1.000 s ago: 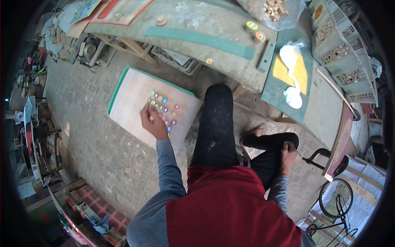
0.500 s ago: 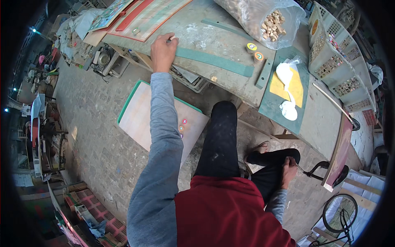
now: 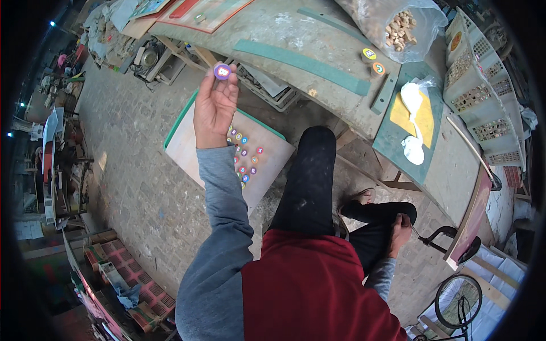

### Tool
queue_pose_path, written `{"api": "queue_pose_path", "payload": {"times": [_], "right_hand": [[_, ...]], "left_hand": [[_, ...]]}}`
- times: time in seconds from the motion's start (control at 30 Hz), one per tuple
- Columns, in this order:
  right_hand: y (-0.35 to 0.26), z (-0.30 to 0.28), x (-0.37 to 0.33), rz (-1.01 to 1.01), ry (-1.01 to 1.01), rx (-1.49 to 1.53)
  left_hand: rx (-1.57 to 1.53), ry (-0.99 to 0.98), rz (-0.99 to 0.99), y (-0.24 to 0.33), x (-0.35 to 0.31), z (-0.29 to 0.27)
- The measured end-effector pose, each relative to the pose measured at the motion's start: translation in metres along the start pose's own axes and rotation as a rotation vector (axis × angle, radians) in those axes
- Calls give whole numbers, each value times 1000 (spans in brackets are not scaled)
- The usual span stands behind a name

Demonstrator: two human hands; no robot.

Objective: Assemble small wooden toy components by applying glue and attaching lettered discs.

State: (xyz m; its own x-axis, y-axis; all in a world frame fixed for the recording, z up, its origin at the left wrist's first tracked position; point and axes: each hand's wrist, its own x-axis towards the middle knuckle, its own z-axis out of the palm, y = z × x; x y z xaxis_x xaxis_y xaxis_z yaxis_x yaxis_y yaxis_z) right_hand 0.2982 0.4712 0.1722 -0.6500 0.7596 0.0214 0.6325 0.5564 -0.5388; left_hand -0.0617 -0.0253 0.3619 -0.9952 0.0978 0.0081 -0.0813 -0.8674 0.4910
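My left hand (image 3: 215,108) is raised palm up beside the workbench's near edge. Its fingers are closed on a small purple disc (image 3: 222,71) with a pale centre and a letter on it. Below that forearm lies a pale board (image 3: 273,162) with a green edge, carrying several coloured letter discs, some hidden by the arm. My right hand (image 3: 401,232) rests by my bent knee, closed on a thin stick (image 3: 416,232) whose tip points right. On the bench sit a yellow-topped disc (image 3: 369,54) and an orange-topped disc (image 3: 377,69).
The grey workbench (image 3: 273,34) bears green strips (image 3: 301,65), a clear bag (image 3: 364,23) of small wooden pieces, and a green sheet (image 3: 418,170) with yellow paper and white paste (image 3: 413,151). A plastic crate (image 3: 483,102) stands right; a black clamp (image 3: 441,234) grips the bench end.
My left hand has left the bench top and turned palm up, now showing the purple disc. The view has shifted slightly, uncovering more discs on the board. My right hand stays by the knee.
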Motion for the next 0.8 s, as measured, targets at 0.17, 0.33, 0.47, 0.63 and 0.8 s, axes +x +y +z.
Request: {"api": "queue_pose_path", "payload": {"times": [0.17,0.33,0.47,0.63,0.8], "right_hand": [[5,3,3,35,-29,19],[-12,1,2,71,-49,35],[-10,3,2,74,-51,63],[-9,1,0,81,-40,29],[-14,1,-1,64,-51,42]], "left_hand": [[112,170,90,3,-35,-40],[566,532,7,-8,-92,-141],[1058,499,-42,-52,-188,-266],[1145,668,-173,-116,-273,-329],[1513,532,-171,-168,-299,-390]]}}
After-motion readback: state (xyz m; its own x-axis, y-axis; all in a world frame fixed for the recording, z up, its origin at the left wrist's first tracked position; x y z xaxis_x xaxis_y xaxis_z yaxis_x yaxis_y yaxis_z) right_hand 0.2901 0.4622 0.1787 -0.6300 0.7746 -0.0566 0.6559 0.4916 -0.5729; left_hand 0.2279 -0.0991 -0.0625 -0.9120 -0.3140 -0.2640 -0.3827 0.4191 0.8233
